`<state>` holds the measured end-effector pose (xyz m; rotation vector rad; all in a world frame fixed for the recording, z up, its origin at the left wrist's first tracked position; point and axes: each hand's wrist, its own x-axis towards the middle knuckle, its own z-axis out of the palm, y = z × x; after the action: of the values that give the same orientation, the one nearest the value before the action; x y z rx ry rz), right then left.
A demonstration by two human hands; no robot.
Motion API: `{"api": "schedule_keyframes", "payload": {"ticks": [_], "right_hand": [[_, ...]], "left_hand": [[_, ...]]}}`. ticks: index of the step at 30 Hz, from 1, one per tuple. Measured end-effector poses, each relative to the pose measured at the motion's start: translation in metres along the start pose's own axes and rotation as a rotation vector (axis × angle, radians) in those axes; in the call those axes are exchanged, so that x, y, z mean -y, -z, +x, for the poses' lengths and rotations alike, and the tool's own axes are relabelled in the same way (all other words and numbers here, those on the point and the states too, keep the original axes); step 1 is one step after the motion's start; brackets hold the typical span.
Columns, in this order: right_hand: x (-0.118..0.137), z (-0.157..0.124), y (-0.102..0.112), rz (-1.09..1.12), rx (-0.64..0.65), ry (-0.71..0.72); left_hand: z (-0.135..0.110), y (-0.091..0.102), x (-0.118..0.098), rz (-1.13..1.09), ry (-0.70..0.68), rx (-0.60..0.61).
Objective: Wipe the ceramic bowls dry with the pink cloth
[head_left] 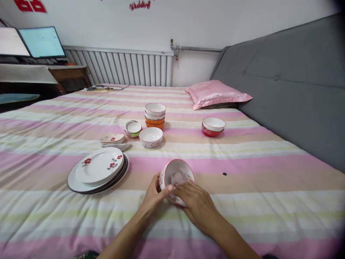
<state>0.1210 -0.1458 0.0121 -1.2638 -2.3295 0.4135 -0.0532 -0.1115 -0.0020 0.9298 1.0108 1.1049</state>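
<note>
A white bowl [168, 172] with a red rim and a patterned outside is tilted above the striped bedspread, its mouth turned up and to the right. My left hand [156, 192] grips it from the left, thumb over the near rim. Inside the bowl, my right hand [192, 198] presses a greyish-pink cloth [179, 177] against the wall; its fingers are bent over the near rim and partly cover the cloth. Beyond the hands stands a similar white bowl [151, 136], upright on the bed.
Stacked plates [99, 165] lie at the left, with oval dishes [111, 139] and small dishes [133, 127] behind. A bowl stack [155, 115] stands mid-bed, two nested bowls [213, 126] farther right. A small black piece [224, 174] lies right of my hands. A pink pillow [217, 92] rests near the grey headboard [285, 72].
</note>
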Motion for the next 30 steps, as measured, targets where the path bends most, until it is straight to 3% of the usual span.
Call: {"api": "schedule_keyframes", "payload": {"ticks": [6, 9, 14, 17, 22, 26, 30], "right_hand": [[0.024, 0.010, -0.004, 0.276, -0.111, -0.187], [0.035, 0.013, -0.006, 0.317, -0.090, -0.163], [0.029, 0.008, -0.005, 0.206, 0.044, 0.024], [0.014, 0.003, -0.004, 0.036, 0.047, 0.063], [-0.004, -0.002, -0.004, -0.121, -0.014, 0.042], [-0.001, -0.001, -0.004, -0.104, -0.018, 0.026], [0.013, 0.003, -0.003, -0.055, -0.018, -0.139]], "left_hand": [[-0.005, -0.008, 0.008, 0.035, -0.112, 0.028], [-0.010, -0.011, 0.003, 0.020, -0.119, 0.008], [-0.010, -0.009, -0.003, -0.030, -0.032, 0.012], [-0.006, -0.007, -0.002, -0.010, -0.005, 0.032], [-0.003, -0.004, -0.005, 0.000, 0.082, 0.104], [-0.003, -0.005, -0.002, 0.041, 0.030, 0.071], [-0.005, -0.008, 0.005, 0.106, -0.051, 0.051]]}}
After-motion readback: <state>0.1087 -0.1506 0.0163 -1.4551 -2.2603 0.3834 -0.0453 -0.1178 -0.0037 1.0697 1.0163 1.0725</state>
